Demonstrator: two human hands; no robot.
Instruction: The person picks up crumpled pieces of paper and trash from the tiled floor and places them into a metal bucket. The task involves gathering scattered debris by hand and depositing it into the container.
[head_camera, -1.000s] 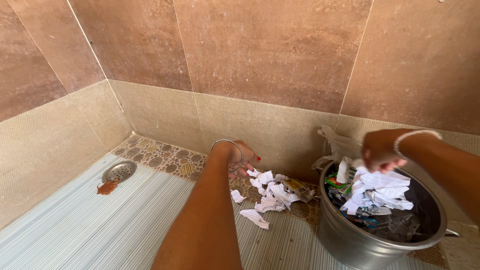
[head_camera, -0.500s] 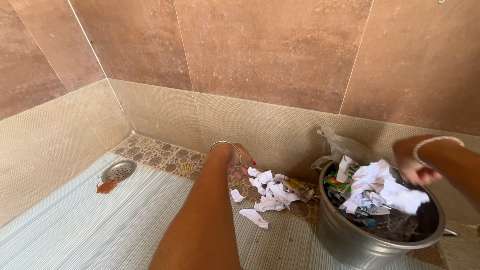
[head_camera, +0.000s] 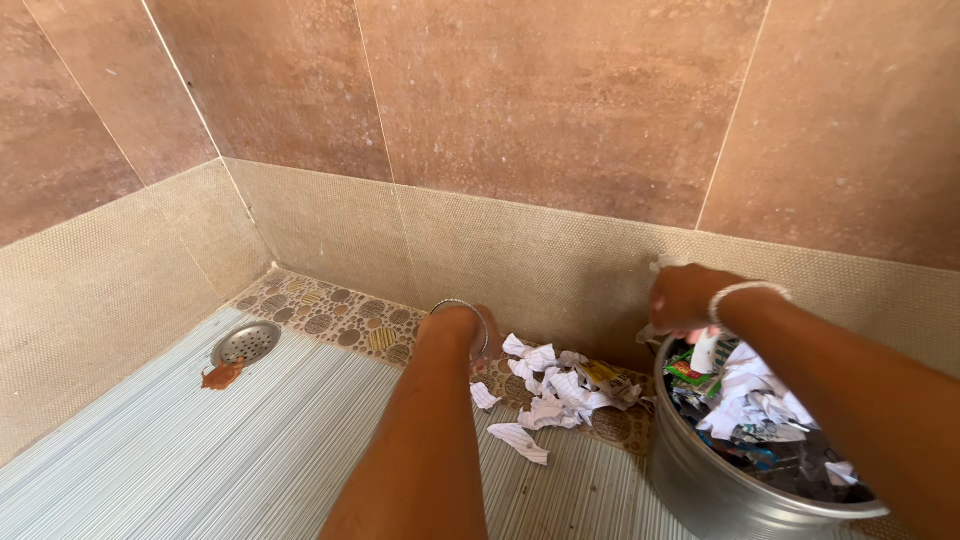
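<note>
My left hand (head_camera: 478, 338) reaches down to the floor beside a heap of crumpled white paper scraps (head_camera: 548, 385); my wrist with its metal bangle hides most of the fingers. My right hand (head_camera: 683, 298) is closed over the far left rim of a steel pot (head_camera: 690, 470), with bits of a clear plastic bag (head_camera: 657, 266) showing above and below the fist. The pot is filled with torn white paper (head_camera: 760, 410), coloured wrappers and a small white tube (head_camera: 705, 352).
The floor is pale striped tile with a pebble-patterned border (head_camera: 340, 318) along the wall. A round metal drain (head_camera: 246, 342) lies at the left, with a brown scrap (head_camera: 222, 375) beside it. Tiled walls close in the back and left.
My right hand left the paper in the pot and swung left to the pot's far rim. My left hand dropped lower toward the floor. The view shifted slightly right.
</note>
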